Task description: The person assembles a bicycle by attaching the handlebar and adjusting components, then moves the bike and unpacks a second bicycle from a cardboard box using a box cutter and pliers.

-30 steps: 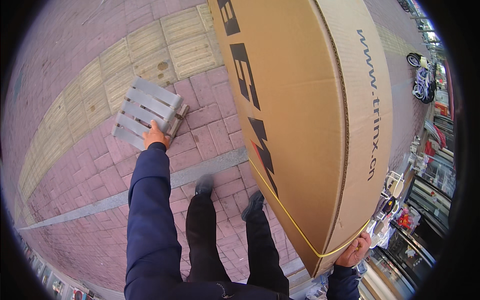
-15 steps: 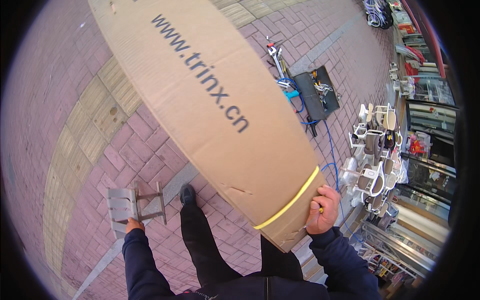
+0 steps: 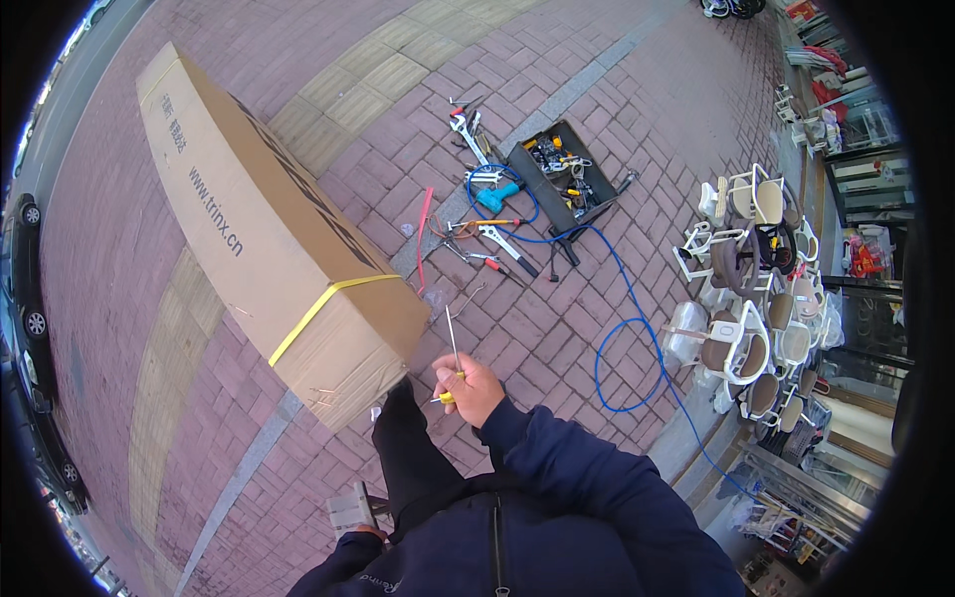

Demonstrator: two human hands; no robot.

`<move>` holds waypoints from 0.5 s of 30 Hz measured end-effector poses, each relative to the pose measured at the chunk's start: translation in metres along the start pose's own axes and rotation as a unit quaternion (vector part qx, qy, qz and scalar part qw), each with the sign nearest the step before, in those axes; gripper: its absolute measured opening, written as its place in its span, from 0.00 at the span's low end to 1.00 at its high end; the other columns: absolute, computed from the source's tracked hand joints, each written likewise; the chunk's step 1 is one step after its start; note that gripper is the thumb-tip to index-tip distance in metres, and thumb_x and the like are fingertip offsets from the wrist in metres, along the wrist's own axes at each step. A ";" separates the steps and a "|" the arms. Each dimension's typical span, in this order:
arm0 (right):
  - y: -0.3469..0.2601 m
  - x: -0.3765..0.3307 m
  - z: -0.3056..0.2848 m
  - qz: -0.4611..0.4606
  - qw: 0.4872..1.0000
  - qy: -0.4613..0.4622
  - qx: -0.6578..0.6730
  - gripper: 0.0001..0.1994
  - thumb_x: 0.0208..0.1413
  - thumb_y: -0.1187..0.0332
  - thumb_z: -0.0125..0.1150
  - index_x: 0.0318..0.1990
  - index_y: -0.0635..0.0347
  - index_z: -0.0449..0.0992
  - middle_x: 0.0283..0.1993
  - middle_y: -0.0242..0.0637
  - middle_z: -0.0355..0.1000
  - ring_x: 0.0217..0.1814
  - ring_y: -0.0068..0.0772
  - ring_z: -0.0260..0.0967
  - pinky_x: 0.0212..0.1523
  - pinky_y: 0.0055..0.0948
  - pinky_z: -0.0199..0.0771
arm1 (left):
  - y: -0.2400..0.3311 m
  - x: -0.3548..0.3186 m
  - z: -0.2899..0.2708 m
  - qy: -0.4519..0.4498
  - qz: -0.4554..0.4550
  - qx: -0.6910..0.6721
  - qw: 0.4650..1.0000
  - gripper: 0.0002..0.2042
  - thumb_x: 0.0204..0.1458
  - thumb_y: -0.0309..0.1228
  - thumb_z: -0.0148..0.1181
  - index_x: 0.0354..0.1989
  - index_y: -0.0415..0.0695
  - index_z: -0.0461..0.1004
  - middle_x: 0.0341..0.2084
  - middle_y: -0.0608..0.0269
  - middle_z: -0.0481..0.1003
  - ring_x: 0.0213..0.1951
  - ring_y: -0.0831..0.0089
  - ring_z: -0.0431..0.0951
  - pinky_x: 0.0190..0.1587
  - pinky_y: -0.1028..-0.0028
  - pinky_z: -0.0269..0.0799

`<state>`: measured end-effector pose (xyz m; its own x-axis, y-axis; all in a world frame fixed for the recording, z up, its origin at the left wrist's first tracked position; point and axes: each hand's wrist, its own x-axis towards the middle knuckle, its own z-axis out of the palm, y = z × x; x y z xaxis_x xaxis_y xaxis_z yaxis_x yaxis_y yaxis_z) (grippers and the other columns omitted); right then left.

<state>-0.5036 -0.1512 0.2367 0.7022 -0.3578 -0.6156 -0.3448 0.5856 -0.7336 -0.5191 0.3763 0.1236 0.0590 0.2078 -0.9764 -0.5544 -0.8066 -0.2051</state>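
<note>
My right hand [image 3: 468, 390] is closed around a screwdriver [image 3: 454, 338] with a yellow handle, its thin shaft pointing away from me. Low in view, my left hand [image 3: 360, 533] is at the edge of a small grey slatted stool [image 3: 350, 507]; sleeve and body hide most of the hand and stool. A long cardboard box [image 3: 249, 239], bound near its close end by a yellow strap [image 3: 316, 310], is on the paving to the front left. My right hand is just right of the box's near end, apart from it.
Beyond my right hand lie a teal power tool [image 3: 497, 196], an adjustable wrench [image 3: 507, 247] and other hand tools. An open black toolbox [image 3: 562, 174] stands past them. A blue hose [image 3: 637, 284] loops over the bricks. White child seats [image 3: 741, 343] are piled at right; parked cars [image 3: 30, 308] line the far left.
My right hand has come off the cardboard box, keeping the screwdriver. The box now stands further left, showing its side. My left hand and the stool have come closer to my body.
</note>
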 end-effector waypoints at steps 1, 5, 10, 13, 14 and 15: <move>0.011 0.001 -0.023 0.076 0.995 0.026 -0.053 0.09 0.64 0.64 0.53 0.41 0.62 0.71 0.30 0.35 0.73 0.25 0.23 0.72 0.26 0.24 0.74 | 0.025 -0.009 0.008 -0.002 0.011 -0.019 1.000 0.18 0.53 0.40 0.54 0.48 0.44 0.78 0.43 0.48 0.79 0.47 0.56 0.80 0.51 0.64 0.75; 0.066 0.029 -0.125 0.193 0.952 0.051 -0.231 0.06 0.59 0.68 0.55 0.38 0.60 0.72 0.26 0.37 0.73 0.22 0.29 0.73 0.23 0.30 0.75 | 0.115 -0.017 0.005 -0.005 0.039 -0.101 0.994 0.17 0.54 0.39 0.54 0.48 0.44 0.78 0.43 0.49 0.79 0.46 0.56 0.80 0.50 0.64 0.75; 0.111 0.059 -0.245 0.297 0.877 0.113 -0.359 0.05 0.59 0.68 0.55 0.39 0.59 0.73 0.27 0.37 0.74 0.20 0.30 0.73 0.20 0.30 0.75 | 0.209 0.004 -0.027 -0.032 0.050 -0.180 0.982 0.17 0.55 0.38 0.53 0.48 0.43 0.77 0.43 0.49 0.79 0.45 0.57 0.80 0.49 0.64 0.75; 0.120 0.093 -0.296 0.319 0.856 0.112 -0.391 0.05 0.60 0.68 0.55 0.39 0.58 0.73 0.26 0.35 0.74 0.20 0.30 0.74 0.19 0.29 0.75 | 0.254 0.019 -0.038 -0.054 0.048 -0.215 0.974 0.17 0.55 0.38 0.53 0.48 0.43 0.77 0.43 0.49 0.79 0.45 0.57 0.80 0.49 0.64 0.75; 0.124 0.102 -0.306 0.322 0.847 0.104 -0.410 0.05 0.60 0.67 0.56 0.39 0.58 0.73 0.26 0.35 0.74 0.20 0.30 0.74 0.19 0.29 0.75 | 0.265 0.021 -0.037 -0.064 0.045 -0.224 0.971 0.17 0.55 0.38 0.53 0.48 0.43 0.77 0.43 0.49 0.79 0.45 0.57 0.80 0.49 0.64 0.75; 0.129 0.115 -0.315 0.281 0.850 0.120 -0.429 0.05 0.59 0.67 0.56 0.37 0.57 0.74 0.28 0.36 0.76 0.22 0.33 0.75 0.22 0.31 0.77 | 0.279 0.026 -0.036 -0.073 0.041 -0.235 0.968 0.17 0.55 0.37 0.53 0.48 0.43 0.77 0.43 0.49 0.79 0.44 0.57 0.80 0.49 0.64 0.75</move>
<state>-0.6637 -0.3461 -0.0189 0.1645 -0.3961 -0.9034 -0.9835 0.0044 -0.1810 -0.6420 0.1364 0.0389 -0.1056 0.1805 -0.9779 -0.1107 -0.9794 -0.1688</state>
